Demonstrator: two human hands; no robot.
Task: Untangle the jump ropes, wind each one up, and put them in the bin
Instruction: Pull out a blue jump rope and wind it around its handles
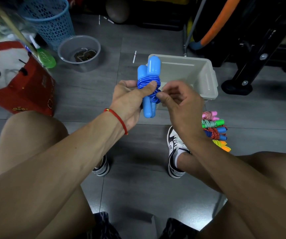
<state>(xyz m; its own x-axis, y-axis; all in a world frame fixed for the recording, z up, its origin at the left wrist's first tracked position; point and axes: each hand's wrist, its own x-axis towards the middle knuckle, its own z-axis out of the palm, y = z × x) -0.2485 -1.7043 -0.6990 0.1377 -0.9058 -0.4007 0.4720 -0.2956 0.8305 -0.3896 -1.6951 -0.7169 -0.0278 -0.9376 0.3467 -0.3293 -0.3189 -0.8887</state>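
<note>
Left hand (130, 99): closed round the blue jump rope (149, 87), thumb pressed across the wound cord, the two blue handles standing nearly upright side by side. A red string bracelet (120, 120) sat on that wrist.

Right hand (180, 100): fingers curled, thumb and forefinger pinching the loose loop of blue cord just below the windings, touching the left thumb's tip.

Blue jump rope: one, held above the floor in front of the near left corner of the bin.

Bin (206, 73): one, grey plastic, open-topped, on the floor just beyond the hands; what its interior held could not be told behind the hands.

Wound jump ropes (214, 131): a row on the floor just right of the right wrist, near the bin's near right corner; about four bundles, in pink, green, blue-red and orange-yellow; the exact count was unclear.

Other floor items: one blue mesh basket (47, 19), one clear round tub (80, 52), one red paper bag (21, 80), all to the left and well apart from the bin.

Open room: bare grey floor tiles (138, 169) between the person's two shoes.
</note>
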